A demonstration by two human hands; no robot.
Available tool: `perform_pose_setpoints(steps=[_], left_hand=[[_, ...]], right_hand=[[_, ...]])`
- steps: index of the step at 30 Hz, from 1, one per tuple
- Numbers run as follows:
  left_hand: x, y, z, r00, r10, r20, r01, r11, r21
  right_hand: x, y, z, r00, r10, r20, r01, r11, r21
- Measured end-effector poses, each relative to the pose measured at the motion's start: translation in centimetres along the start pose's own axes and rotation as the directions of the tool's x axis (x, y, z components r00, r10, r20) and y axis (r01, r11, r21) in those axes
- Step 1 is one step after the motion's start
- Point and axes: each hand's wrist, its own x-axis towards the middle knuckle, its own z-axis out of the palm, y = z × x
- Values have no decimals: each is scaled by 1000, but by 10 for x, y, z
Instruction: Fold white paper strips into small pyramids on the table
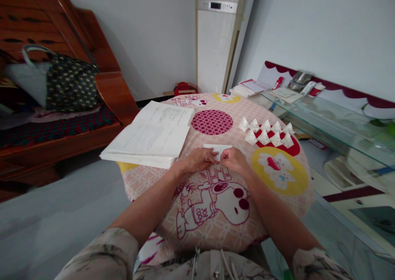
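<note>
A small piece of white paper [218, 147] lies on the cloth-covered round table [163, 189], in front of my body. My left hand [200, 159] presses on its left part with bent fingers. At its near right edge, my right hand [236, 160] pinches the paper between thumb and fingers. The fingers hide the near part of the paper, so any fold there cannot be made out. Several folded white paper pyramids [263, 137] stand in two rows to the right. Left of my hands rests a thick stack of printed sheets [151, 134], its pages spread open.
Close to the table's right side is a glass-topped cabinet [333, 119] bearing papers and small items. A wooden bench [114, 90] with a dark patterned bag [72, 82] is on the left. Behind the table stands a tall white air conditioner [214, 45].
</note>
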Motion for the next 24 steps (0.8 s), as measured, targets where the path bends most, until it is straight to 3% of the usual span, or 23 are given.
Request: perform_pose_setpoints(steps=[7, 17, 19, 22, 24], left_hand=[[0, -1, 0, 1000, -6, -21, 4, 996, -84], [0, 0, 1, 1000, -15, -13, 15, 999, -47], [0, 1, 1, 1000, -19, -10, 19, 999, -47], [-1, 3, 0, 1000, -23, -6, 23, 999, -48], [-1, 5, -1, 1000, -18, -4, 18, 999, -40]], right_hand=[[3, 1, -2, 998, 68, 18, -66, 995, -71], [0, 38, -31, 966, 222, 133, -235, 967, 93], [0, 39, -31, 980, 164, 110, -186, 956, 228], [2, 29, -20, 997, 49, -55, -20, 896, 443], [5, 18, -9, 995, -35, -92, 70, 907, 414]])
